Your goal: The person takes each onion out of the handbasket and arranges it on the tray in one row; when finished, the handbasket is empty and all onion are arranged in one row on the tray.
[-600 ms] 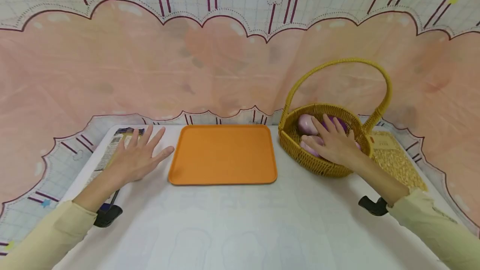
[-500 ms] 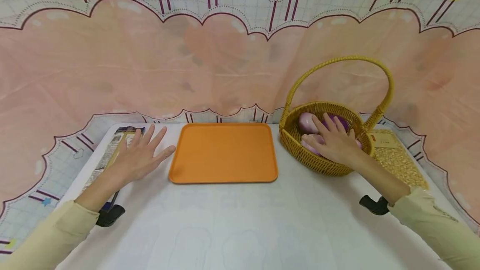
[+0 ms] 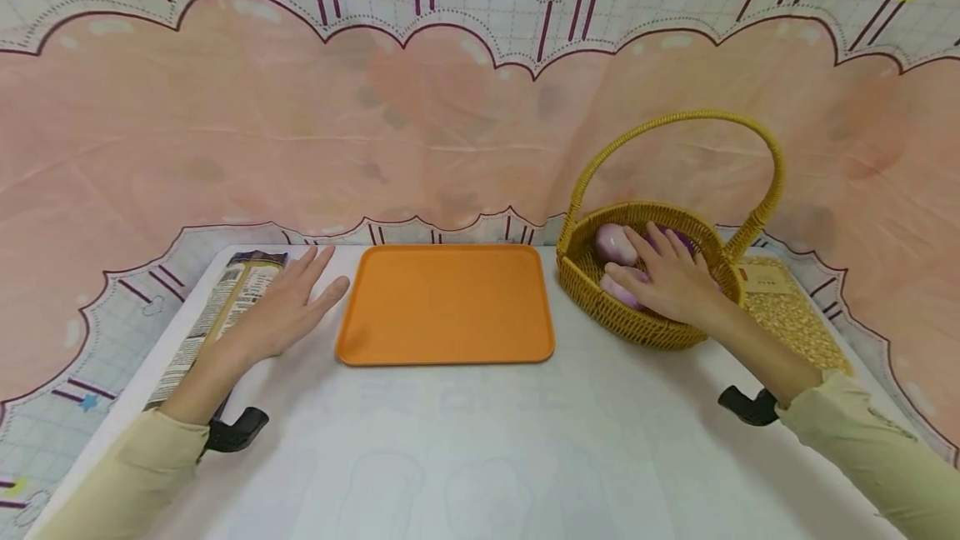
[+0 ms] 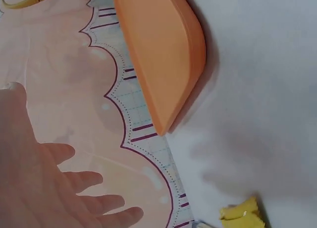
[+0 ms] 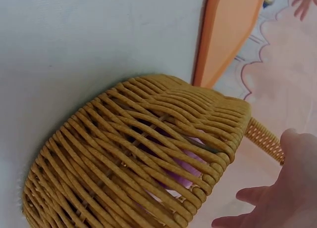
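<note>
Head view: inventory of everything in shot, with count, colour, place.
tray: 1, orange, centre of table
wicker basket: 1, golden brown, right of tray
rounded items: at least 2, light purple, inside basket
darker item: 1, deep purple, inside basket, partly hidden
printed packet: 1, white, gold and dark blue, left of tray
grain packet: 1, golden, right of basket
table: 1, white, underneath
backdrop cloth: peach and white, behind
wrist devices: 2, black, one per wrist
sleeves: 2, pale yellow, both arms
left hand: 1, bare, over printed packet
right hand: 1, bare, over basket
</note>
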Demonstrator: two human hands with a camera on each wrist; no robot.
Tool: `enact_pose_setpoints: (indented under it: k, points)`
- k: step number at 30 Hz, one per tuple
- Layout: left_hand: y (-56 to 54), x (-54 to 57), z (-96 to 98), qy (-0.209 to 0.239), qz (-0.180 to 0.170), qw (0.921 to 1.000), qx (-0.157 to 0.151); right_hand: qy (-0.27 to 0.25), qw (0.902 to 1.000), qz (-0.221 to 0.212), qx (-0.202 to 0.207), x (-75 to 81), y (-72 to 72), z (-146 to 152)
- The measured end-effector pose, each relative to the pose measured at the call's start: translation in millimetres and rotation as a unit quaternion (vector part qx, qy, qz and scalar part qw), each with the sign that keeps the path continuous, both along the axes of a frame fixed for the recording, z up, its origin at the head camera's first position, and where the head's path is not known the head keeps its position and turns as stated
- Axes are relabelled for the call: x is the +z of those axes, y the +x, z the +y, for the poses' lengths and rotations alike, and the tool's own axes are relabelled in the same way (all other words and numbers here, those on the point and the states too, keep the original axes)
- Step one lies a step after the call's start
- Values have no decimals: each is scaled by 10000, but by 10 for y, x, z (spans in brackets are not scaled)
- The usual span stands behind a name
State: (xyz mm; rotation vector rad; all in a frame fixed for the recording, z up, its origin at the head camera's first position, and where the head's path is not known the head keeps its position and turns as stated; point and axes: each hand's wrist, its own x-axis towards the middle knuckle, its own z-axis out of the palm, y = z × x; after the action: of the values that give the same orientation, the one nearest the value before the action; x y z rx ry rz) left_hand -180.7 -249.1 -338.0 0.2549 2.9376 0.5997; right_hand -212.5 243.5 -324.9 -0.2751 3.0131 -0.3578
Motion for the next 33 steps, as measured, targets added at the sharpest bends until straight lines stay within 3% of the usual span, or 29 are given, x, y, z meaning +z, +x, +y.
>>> enact_pose_setpoints:
  k: [7,15,21,24,33]
  points:
    - [24,-116,-34,813,127,9966,101,-426,9986,214,229,6,-61,60]
    - [60,-236,-47,1290,-40,9907,421,-1123,9921,138,533,84,-212,166]
    - [60,-283,-9,1687,-272,9835,588,-1702,9844,-441,38,100,-323,254]
    - [62,-310,4,1859,-480,9796,592,-2031,9777,-526,-118,107,-359,315]
    - [81,-398,31,2097,-918,9722,497,-2573,9638,-689,-135,156,-555,475]
